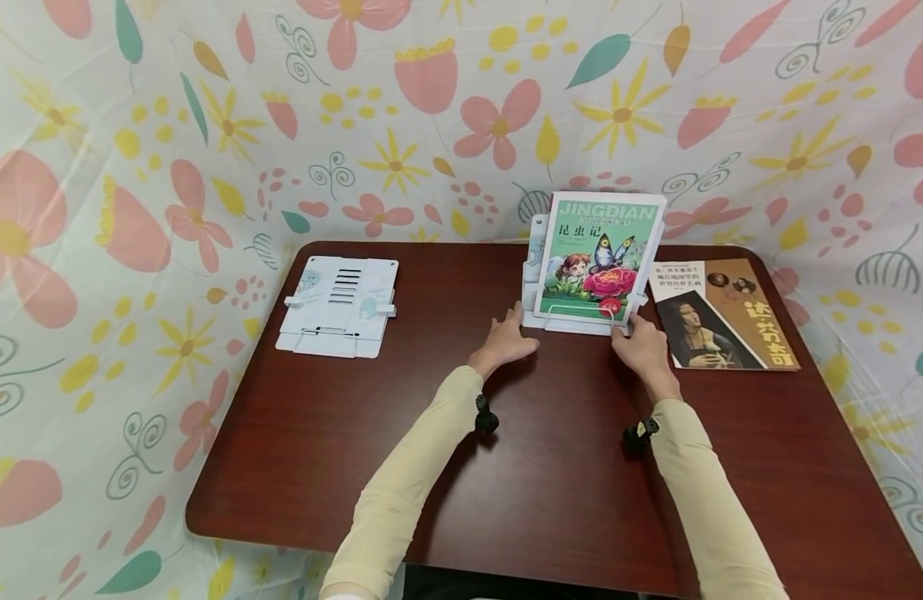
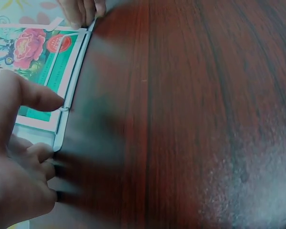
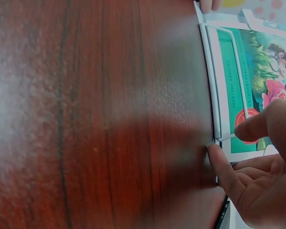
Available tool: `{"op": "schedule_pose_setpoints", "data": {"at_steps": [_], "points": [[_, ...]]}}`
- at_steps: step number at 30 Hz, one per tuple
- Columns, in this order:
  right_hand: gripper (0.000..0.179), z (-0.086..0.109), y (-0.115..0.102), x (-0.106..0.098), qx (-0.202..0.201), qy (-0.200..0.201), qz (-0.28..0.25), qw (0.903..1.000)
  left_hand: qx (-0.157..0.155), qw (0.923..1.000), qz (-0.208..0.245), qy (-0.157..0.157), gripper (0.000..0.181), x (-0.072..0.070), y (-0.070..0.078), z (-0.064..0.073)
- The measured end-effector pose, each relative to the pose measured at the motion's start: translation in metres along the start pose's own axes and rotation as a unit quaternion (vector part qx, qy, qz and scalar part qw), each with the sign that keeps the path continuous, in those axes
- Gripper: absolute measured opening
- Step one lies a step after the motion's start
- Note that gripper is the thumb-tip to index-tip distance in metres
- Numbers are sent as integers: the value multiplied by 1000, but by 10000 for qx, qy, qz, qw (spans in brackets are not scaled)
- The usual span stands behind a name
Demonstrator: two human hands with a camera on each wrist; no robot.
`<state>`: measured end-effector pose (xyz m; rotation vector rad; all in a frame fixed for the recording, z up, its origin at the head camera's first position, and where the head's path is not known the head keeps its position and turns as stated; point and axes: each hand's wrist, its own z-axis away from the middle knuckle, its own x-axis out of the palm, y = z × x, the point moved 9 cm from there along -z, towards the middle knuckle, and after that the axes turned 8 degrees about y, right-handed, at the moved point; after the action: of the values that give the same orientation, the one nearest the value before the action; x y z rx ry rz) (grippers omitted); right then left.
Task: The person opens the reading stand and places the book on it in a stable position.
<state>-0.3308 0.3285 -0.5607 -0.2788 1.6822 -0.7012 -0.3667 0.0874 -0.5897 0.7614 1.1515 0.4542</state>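
Observation:
A green-covered children's book (image 1: 599, 254) leans on a white book stand (image 1: 534, 283), behind its wire page holder. My left hand (image 1: 502, 340) is at the stand's lower left corner. In the left wrist view its thumb (image 2: 43, 98) reaches over to the wire, and the other fingers bend beside the corner. At the lower right corner my right hand (image 1: 644, 348) grips the stand's edge. The right wrist view has that thumb (image 3: 252, 129) over the wire and the index finger (image 3: 219, 160) along the bottom edge, with the remaining fingertips hidden.
Another white book stand (image 1: 337, 308) lies folded flat at the table's left. A brown and white art book (image 1: 719, 321) with a portrait lies at the right, close beside the upright stand. Behind the dark wooden table (image 1: 446, 283) hangs a flowered cloth (image 1: 446, 108).

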Motion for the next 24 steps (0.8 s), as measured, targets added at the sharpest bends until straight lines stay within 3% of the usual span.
{"op": "schedule_pose_setpoints", "data": {"at_steps": [6,17,20,24], "points": [[59,-1,3,1,102,-55,-11,9999,170,9988,-411,-218,93,7,-1,0],[67,8,8,2,116,143,-321,9993,352,9981,-429,-257,93,13,-7,-1],[68,17,8,4,119,197,-391,9990,587,9965,-526,-273,93,13,-13,9],[68,35,4,6,182,214,-423,9987,873,9940,-473,-459,87,5,-22,33]]}}
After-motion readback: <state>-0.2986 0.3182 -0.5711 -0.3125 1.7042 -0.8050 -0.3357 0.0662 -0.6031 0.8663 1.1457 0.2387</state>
